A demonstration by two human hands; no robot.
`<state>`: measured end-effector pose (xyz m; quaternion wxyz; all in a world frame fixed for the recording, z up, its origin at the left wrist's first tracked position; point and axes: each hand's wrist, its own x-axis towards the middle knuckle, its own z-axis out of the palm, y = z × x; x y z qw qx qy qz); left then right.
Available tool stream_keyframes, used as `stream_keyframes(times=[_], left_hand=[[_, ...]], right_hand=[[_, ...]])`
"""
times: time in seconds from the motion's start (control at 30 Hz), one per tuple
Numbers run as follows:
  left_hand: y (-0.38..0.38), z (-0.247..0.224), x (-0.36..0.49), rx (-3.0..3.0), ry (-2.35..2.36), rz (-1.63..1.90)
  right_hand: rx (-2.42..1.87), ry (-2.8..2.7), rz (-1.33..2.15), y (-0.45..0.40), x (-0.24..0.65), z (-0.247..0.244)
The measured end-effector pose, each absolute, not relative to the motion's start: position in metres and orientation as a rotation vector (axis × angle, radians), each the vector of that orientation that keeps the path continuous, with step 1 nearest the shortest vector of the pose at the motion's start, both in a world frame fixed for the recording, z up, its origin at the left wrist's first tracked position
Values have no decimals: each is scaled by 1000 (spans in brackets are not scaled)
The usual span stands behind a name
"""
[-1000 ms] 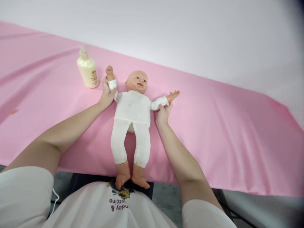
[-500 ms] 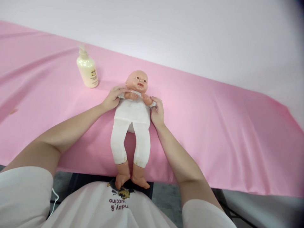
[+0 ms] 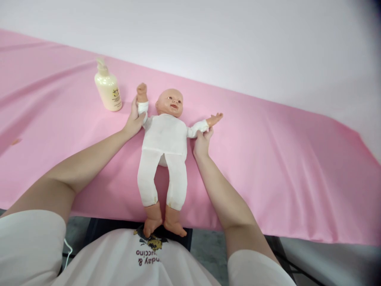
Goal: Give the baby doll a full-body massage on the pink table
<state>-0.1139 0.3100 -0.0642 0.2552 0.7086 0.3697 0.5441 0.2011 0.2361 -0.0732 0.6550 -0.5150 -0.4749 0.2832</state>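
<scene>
A baby doll (image 3: pixel 165 135) with a white cloth body lies on its back, head away from me and feet at the table's near edge. My left hand (image 3: pixel 135 120) is closed around the doll's arm on the left, which points up and outward beside its head. On the other side my right hand (image 3: pixel 204 141) grips the doll's other sleeved arm from below, near the wrist, and that arm stretches out to the right. Some of my fingers are hidden behind the doll's arms.
A cream pump bottle (image 3: pixel 108 91) stands to the left of the doll, beyond my left hand. Pink cloth (image 3: pixel 268 167) covers the table, with folds at both sides. A white surface (image 3: pixel 238 43) lies behind it. A thin white cable (image 3: pixel 69 249) hangs at the lower left.
The doll's arms were folded over its chest; my hands have spread them outward. The left one now points up beside the head, the right one out to the side.
</scene>
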Motion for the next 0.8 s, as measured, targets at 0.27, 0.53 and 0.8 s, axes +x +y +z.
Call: stream_keyframes(times=[0.27, 0.53, 0.8], left_hand=[[313, -66, -115, 1953, 940, 1504], [281, -37, -104, 2484, 763, 1254], [289, -52, -105, 2245, 918, 1463]], right_hand=[[-1157, -1189, 590, 231, 195, -71], [-1128, -1577, 412, 218, 187, -56], [-1113, -1358, 477, 220, 183, -58]])
